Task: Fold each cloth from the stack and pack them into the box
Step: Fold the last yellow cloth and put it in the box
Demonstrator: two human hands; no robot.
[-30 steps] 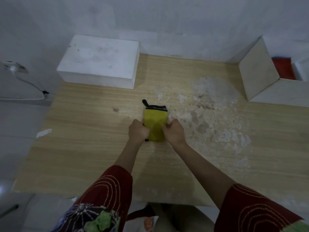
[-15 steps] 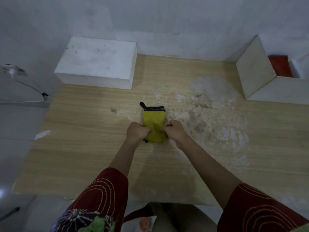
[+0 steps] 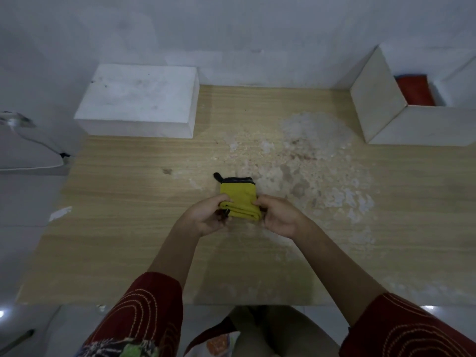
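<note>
The yellow cloth [image 3: 238,199], black-trimmed and folded into a small thick packet, sits at the middle of the wooden table [image 3: 128,228]. Its near end is raised off the surface, while its far end with the black hanging loop [image 3: 217,176] seems to rest on the wood. Your left hand [image 3: 206,219] pinches the packet's near left corner and your right hand [image 3: 279,217] pinches its near right corner, fingers curled round the layered edge. My guess is you are either making one last fold or lifting it to carry. The risk is in those layers: held only at the near corners, the far half could sag and spring open on the way, and the loop could drag or snag. The open white box [image 3: 376,99] stands well apart at the far right, with a red cloth [image 3: 414,92] already inside, so the carry is long enough for a loose grip to undo the fold. A flaked patch [image 3: 316,176] of tabletop lies between cloth and box and may catch the fabric if you slide it. A closed white block [image 3: 139,99] sits far left.
</note>
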